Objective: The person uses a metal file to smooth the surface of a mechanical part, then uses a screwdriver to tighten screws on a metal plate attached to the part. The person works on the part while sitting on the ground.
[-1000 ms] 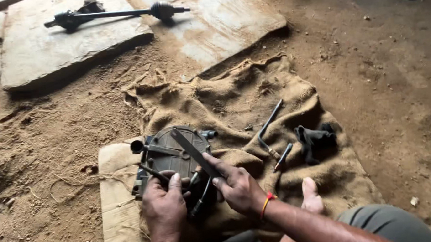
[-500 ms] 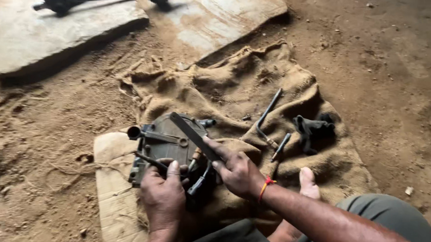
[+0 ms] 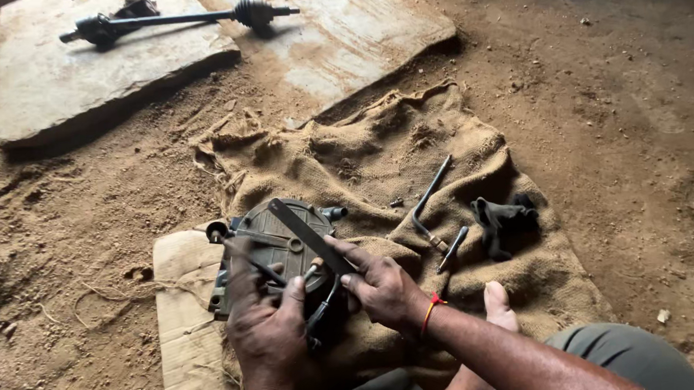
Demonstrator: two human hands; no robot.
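Observation:
A round dark grey metal machine part (image 3: 275,234) lies on a piece of cardboard (image 3: 183,316) and burlap. My right hand (image 3: 381,286) grips a long flat dark metal bar (image 3: 306,233) laid diagonally across the part's face. My left hand (image 3: 267,328) rests on the part's near edge, holding a thin dark rod-like tool (image 3: 253,261) against it. My bare foot (image 3: 498,306) shows to the right of my wrist.
A burlap sack (image 3: 376,152) is spread on the dirt floor. On it lie a bent metal rod (image 3: 430,196), a small screwdriver (image 3: 450,249), a small bolt (image 3: 396,203) and a black rag (image 3: 505,220). Stone slabs (image 3: 89,65) at the back carry a drive shaft (image 3: 179,18).
The view has shifted slightly. Both hands stay on the round part; the flat bar keeps its diagonal position with only small hand adjustments.

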